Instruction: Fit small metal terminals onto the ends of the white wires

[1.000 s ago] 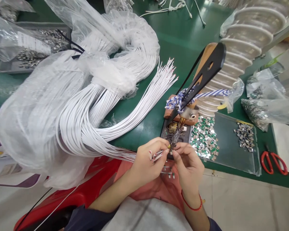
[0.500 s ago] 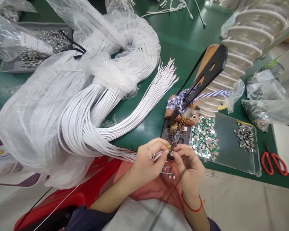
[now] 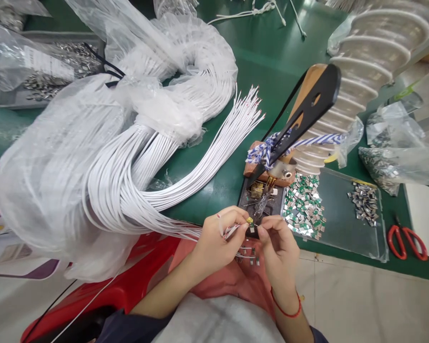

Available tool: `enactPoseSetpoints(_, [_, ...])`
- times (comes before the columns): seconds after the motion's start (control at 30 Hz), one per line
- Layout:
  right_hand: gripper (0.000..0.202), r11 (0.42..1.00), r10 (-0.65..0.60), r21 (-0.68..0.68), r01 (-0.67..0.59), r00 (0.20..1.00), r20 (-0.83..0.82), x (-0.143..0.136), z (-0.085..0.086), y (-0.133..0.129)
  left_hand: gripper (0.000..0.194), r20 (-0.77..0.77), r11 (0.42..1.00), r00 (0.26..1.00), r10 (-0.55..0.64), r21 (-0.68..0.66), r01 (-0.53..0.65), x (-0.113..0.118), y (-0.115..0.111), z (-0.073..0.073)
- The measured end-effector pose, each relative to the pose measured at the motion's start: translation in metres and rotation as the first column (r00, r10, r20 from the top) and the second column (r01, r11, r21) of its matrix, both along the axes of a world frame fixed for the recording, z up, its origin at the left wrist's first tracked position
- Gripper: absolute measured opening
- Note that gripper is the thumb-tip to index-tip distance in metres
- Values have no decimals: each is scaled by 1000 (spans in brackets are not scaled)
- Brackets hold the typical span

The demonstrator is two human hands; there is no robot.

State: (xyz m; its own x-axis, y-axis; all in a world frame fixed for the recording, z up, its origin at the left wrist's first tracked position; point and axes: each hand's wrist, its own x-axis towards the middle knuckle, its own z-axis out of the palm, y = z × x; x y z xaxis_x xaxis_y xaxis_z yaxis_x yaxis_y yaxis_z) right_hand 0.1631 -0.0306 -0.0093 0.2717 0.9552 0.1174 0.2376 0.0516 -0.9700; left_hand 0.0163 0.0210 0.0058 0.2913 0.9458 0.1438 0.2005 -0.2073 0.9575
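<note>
My left hand is closed around the ends of several thin white cables. A small green-and-silver connector shows at its thumb and forefinger tips, beside a bit of yellow. My right hand is close by on the right, thumb and forefinger pinched together; what they hold, if anything, is too small to make out. Just beyond the fingertips, what looks like a soldering iron points down over a dark tray. Below the hands, several cable ends with connectors hang over the orange cloth.
A big bundle of white cables, partly bagged, covers the left. A flat clear tray holds green-and-silver connectors and metal pieces. Red-handled scissors lie right; a ribbed hose rises behind.
My right hand has moved slightly left and its fingertips have drawn apart from my left fingertips. The small connector at my left fingertips now shows more plainly.
</note>
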Motion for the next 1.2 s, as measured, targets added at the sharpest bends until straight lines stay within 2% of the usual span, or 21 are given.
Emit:
enactPoseSetpoints(0.5, [13,998,1,56,0,1000,-13,-2,5,4,20,22,998,1000,-3,59,1,3,3,10])
enactPoseSetpoints(0.73, [14,999,19,46,-19,1000,-4,-2,7,3,21,24,1000,1000,16,14,-16,2,2,7])
enactPoseSetpoints(0.9, [12,999,-31,29,32,998,-53,-1,8,0,20,23,1000,999,24,-14,-24,-2,0,3])
enactPoseSetpoints(1.1, [6,987,77,-133,-86,994,-71,0,2,-5,20,36,998,999,7,-63,-5,-2,-4,1])
enactPoseSetpoints(1.2, [2,980,59,-186,-69,996,-63,-1,1,-5,19,69,995,998,-15,-99,22,-4,-6,-1])
